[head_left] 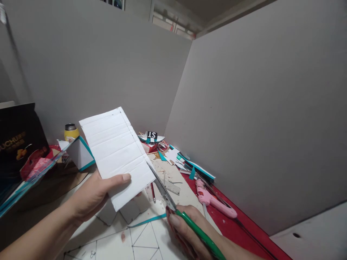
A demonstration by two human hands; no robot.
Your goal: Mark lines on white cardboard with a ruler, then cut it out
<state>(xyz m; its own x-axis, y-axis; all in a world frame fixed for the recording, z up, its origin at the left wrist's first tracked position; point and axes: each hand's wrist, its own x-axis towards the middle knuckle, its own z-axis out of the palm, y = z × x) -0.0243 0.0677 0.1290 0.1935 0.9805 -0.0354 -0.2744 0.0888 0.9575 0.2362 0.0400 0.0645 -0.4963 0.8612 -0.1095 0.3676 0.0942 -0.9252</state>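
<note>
My left hand (94, 193) grips a white card piece (116, 151) near its lower left corner, with the thumb flat on its face. Pencil lines and faint creases run across the card. My right hand (187, 227) is closed around green-handled scissors (164, 193), whose blades point up and left. The blade tips meet the card's right edge, near a pencil line that runs along that side. Below the card stand white folded card pieces (132, 209), partly hidden by it. A thin teal strip (149, 219) lies beneath, close to my right hand.
A pink glue gun (214, 202) with a cord lies on the red surface (244, 234) at right. Card scraps (173, 157) pile up behind. On the left are a black package (21, 141) and a yellow jar (71, 133). Grey panels (244, 108) enclose the back and right.
</note>
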